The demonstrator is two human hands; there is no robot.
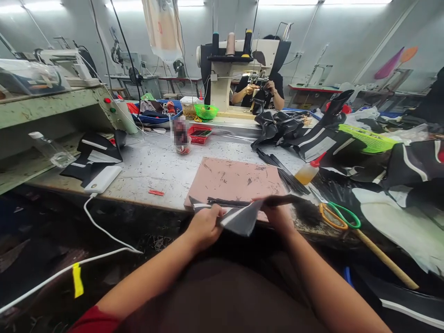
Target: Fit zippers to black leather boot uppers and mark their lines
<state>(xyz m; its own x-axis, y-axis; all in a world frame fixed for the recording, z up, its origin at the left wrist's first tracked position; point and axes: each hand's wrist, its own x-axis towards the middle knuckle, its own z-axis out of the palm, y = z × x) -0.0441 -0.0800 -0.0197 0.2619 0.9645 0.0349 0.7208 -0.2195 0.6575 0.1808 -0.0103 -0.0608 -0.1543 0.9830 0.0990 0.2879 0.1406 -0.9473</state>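
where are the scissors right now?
Head view, right of centre: the scissors, orange and green handled, lie to the right of the right hand, between the red-tipped bottle and the wooden handle.

Nothing I can read as full word, brand or number; closest I get is hanging bag (162, 28) above far side of my bench (149, 162): small red mark on it, rounded like 0, digit or letter I cannot tell; darker marks higher up, near upper edge of my view, too blurred for me; front of clear cup (181, 138) lost in blocky blur, any print there unreadable
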